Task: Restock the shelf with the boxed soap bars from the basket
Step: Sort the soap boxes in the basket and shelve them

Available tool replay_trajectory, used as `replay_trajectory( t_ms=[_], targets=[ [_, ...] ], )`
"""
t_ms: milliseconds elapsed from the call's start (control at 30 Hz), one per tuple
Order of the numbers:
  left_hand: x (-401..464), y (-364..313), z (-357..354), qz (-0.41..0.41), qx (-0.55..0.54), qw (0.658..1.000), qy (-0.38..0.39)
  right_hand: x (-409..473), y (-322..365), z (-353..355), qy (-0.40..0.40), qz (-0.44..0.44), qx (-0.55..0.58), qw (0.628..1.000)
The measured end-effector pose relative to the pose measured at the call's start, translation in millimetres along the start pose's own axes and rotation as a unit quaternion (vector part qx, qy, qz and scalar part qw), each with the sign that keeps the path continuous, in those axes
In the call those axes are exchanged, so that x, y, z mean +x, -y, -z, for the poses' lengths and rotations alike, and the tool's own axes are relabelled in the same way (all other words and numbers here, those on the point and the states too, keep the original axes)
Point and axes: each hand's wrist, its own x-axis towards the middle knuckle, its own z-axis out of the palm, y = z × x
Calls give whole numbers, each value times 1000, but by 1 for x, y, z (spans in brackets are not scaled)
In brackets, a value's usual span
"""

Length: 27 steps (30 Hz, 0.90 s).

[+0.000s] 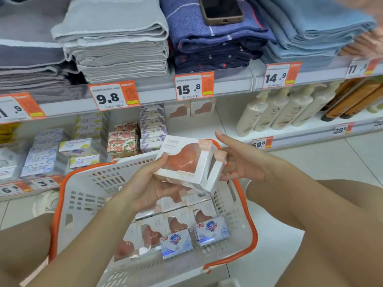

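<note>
Both hands [192,175] clasp white-and-peach boxed soap bars [184,162] above the white orange-rimmed basket [87,183]; shelf gap [199,125] lies at twelve o'clock, right hand [244,162] nearer.

Folded towels [116,38] fill the top tier, a phone [221,9] lying on the navy stack [211,40]; cream pump bottles [275,108] stand below right.
</note>
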Motion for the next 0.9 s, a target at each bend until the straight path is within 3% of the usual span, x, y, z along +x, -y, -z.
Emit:
replay_trajectory(
  t_ms=[167,367,467,567,633,733,767,833,900],
  targets=[
    [15,-1,-9,16,221,974,48,2,-4,-2,-21,53,-84,995],
    [37,-7,-18,-31,283,955,79,14,-7,18,-26,40,53,997],
    [53,-17,-26,-69,318,944,59,23,8,33,-19,30,14,999],
    [75,-25,-33,-112,354,928,13,36,27,49,-72,80,-23,994],
    [97,-24,-28,-160,440,881,-61,50,36,59,-130,113,-58,983],
    [125,-14,-5,-108,683,710,-132,81,37,75,-222,136,-67,963],
    [132,-7,5,-78,728,668,-133,92,33,78,-240,135,-59,959],
    [138,5,20,-75,770,621,-130,119,25,86,-267,150,-54,950],
    [145,16,34,-132,787,587,-138,147,21,97,-295,173,-76,937]
  ],
)
